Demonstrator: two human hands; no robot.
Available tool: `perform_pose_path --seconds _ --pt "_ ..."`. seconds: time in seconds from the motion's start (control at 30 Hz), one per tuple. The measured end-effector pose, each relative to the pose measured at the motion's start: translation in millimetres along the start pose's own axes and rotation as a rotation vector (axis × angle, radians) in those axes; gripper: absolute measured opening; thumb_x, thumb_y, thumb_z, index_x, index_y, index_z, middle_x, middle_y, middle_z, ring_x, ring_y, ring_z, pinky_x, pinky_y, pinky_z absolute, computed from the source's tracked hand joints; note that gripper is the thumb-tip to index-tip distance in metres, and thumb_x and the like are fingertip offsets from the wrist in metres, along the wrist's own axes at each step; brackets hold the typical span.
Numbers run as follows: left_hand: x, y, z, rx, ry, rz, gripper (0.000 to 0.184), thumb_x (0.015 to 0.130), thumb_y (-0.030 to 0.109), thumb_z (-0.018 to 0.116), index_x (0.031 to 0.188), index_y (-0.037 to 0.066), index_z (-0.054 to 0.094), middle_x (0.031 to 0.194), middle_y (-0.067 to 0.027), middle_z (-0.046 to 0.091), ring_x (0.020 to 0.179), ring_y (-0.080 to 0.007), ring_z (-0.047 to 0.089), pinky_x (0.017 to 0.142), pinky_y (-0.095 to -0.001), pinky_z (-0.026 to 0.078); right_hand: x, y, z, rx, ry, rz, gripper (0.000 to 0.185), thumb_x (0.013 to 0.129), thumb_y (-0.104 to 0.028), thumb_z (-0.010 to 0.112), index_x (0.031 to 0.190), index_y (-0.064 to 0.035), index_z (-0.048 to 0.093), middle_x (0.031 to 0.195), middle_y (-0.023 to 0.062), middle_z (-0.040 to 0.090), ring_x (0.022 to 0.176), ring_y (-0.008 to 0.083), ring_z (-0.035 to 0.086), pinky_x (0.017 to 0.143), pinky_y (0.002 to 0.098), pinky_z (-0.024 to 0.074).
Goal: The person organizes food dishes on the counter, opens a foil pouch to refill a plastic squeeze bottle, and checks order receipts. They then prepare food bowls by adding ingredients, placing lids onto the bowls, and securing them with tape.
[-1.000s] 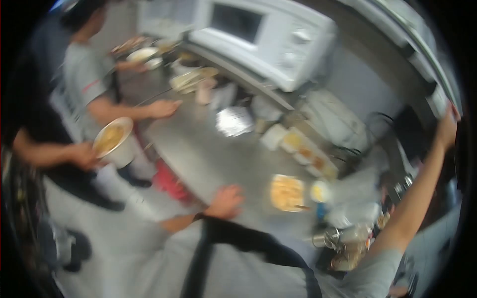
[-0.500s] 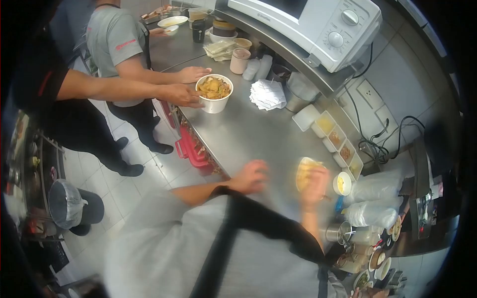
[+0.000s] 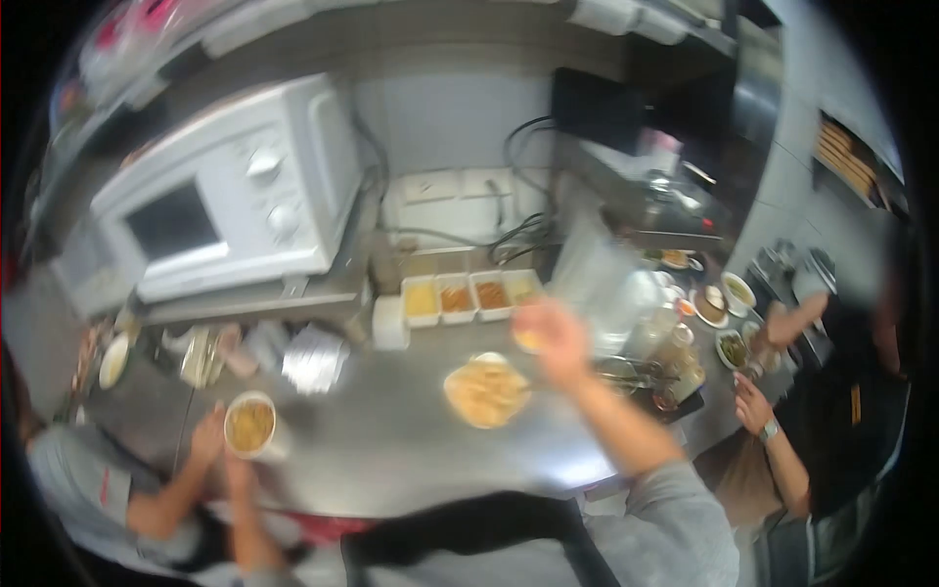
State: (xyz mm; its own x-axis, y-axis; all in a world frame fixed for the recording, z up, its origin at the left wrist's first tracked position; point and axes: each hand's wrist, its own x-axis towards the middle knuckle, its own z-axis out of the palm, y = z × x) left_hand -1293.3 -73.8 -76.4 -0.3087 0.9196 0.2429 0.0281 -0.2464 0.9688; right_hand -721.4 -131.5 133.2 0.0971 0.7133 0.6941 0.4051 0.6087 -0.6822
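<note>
My right hand (image 3: 556, 344) is over a small white cup with yellow contents (image 3: 529, 340), its fingers smeared by motion and partly covering the cup. Whether the fingers hold anything cannot be made out. Left of it on the steel counter, a pale bowl of yellowish food (image 3: 486, 391) stands untouched. No part of my left hand shows.
Small trays of toppings (image 3: 455, 299) line the wall. A microwave (image 3: 230, 186) sits on a shelf, with folded papers (image 3: 315, 360) below. Co-workers' hands (image 3: 207, 430) are at a tall food bowl (image 3: 251, 427). Another co-worker's hand (image 3: 751, 403) is at right.
My right hand has gone from the bowl of yellowish food to the small cup. My left hand has left the view. The camera has turned right and levelled.
</note>
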Motion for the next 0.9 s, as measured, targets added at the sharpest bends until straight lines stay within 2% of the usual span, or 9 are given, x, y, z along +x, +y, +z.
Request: perform_pose_path --seconds 0.13,0.17,0.2,0.27,0.47,0.6,0.7,0.77,0.9 --pt "11.3 -26.4 -28.1 -0.104 -0.171 -0.239 0.053 0.077 -0.001 0.053 0.128 0.010 0.045 0.121 -0.0017 0.054 0.106 -0.0144 0.055 0.084 -0.0285 0.047 173.4 -45.1 -133.9 0.201 0.433 -0.437 0.017 0.084 -0.003 0.053 0.100 -0.0008 0.056 0.086 0.0078 0.058 0.071 0.0144 0.054 0.068 0.0284 0.0471" --pt "13.5 -31.3 -26.8 -0.117 -0.206 -0.266 0.053 0.076 -0.002 0.053 0.127 0.011 0.046 0.119 -0.0012 0.055 0.102 -0.0133 0.056 0.081 -0.0271 0.048 210.4 -50.5 -168.7 0.449 0.506 -0.343 0.020 0.083 -0.003 0.052 0.103 0.0004 0.057 0.090 0.0087 0.058 0.074 0.0151 0.055 0.067 0.0278 0.0468" --pt "14.5 -32.7 -23.6 -0.128 -0.241 -0.293 0.052 0.075 -0.003 0.052 0.125 0.011 0.047 0.118 -0.0006 0.056 0.099 -0.0122 0.057 0.077 -0.0257 0.049 243.5 -48.4 -210.4 0.473 0.516 -0.226 0.025 0.084 -0.004 0.053 0.108 -0.0018 0.058 0.109 0.0106 0.058 0.100 0.0210 0.054 0.082 0.0334 0.0435" --pt "-10.3 -30.7 1.6 -0.136 -0.319 -0.271 0.051 0.073 -0.005 0.051 0.121 0.012 0.049 0.113 0.0004 0.058 0.090 -0.0095 0.059 0.070 -0.0218 0.049 285.2 -66.6 -244.8 0.310 0.583 -0.083 0.031 0.083 -0.011 0.055 0.114 -0.0115 0.060 0.125 0.0087 0.050 0.119 0.0245 0.040 0.094 0.0432 0.0341" --pt "-63.8 -6.8 72.2 -0.181 -0.376 -0.332 0.042 0.077 0.000 0.056 0.119 0.007 0.049 0.098 -0.0073 0.063 0.084 -0.0139 0.061 0.075 -0.0250 0.048 328.5 -90.3 -253.4 0.247 0.632 -0.043 0.030 0.078 -0.016 0.059 0.106 -0.0212 0.067 0.131 0.0053 0.048 0.127 0.0208 0.031 0.098 0.0454 0.0225" --pt "-85.0 -21.4 76.4 0.037 -0.426 -0.099 0.037 0.093 0.028 0.053 0.121 0.004 0.049 0.098 -0.0122 0.063 0.090 -0.0203 0.061 0.085 -0.0359 0.050 325.6 -91.8 -245.1 0.283 0.640 -0.038 0.026 0.080 -0.015 0.061 0.106 -0.0188 0.068 0.121 0.0073 0.056 0.118 0.0210 0.044 0.095 0.0453 0.0291" --pt "-85.8 -52.3 64.7 0.177 -0.387 -0.038 0.040 0.091 0.024 0.056 0.125 0.004 0.048 0.105 -0.0116 0.061 0.096 -0.0204 0.059 0.087 -0.0342 0.048 317.4 -92.2 -239.6 0.066 0.715 -0.190 0.029 0.082 -0.019 0.064 0.111 -0.0206 0.065 0.115 0.0007 0.059 0.110 0.0163 0.045 0.092 0.0437 0.0308" --pt "-98.2 -25.2 69.2 0.022 -0.361 -0.254 0.042 0.089 0.018 0.058 0.127 0.004 0.046 0.112 -0.0113 0.058 0.102 -0.0204 0.057 0.089 -0.0321 0.046 306.1 -74.4 -246.1 0.053 0.617 -0.275 0.031 0.083 -0.023 0.066 0.113 -0.0172 0.062 0.105 -0.0024 0.062 0.085 0.0053 0.051 0.072 0.0216 0.0354" --pt "-104.4 -9.7 89.5 -0.055 -0.323 -0.277 0.044 0.087 0.006 0.058 0.130 0.005 0.045 0.118 -0.0113 0.056 0.108 -0.0198 0.054 0.094 -0.0317 0.042 172.0 -68.8 -139.5 0.159 0.063 -0.152 0.029 0.092 -0.015 0.052 0.114 0.0034 0.056 0.112 0.0115 0.061 0.100 0.0172 0.057 0.084 0.0270 0.0425"
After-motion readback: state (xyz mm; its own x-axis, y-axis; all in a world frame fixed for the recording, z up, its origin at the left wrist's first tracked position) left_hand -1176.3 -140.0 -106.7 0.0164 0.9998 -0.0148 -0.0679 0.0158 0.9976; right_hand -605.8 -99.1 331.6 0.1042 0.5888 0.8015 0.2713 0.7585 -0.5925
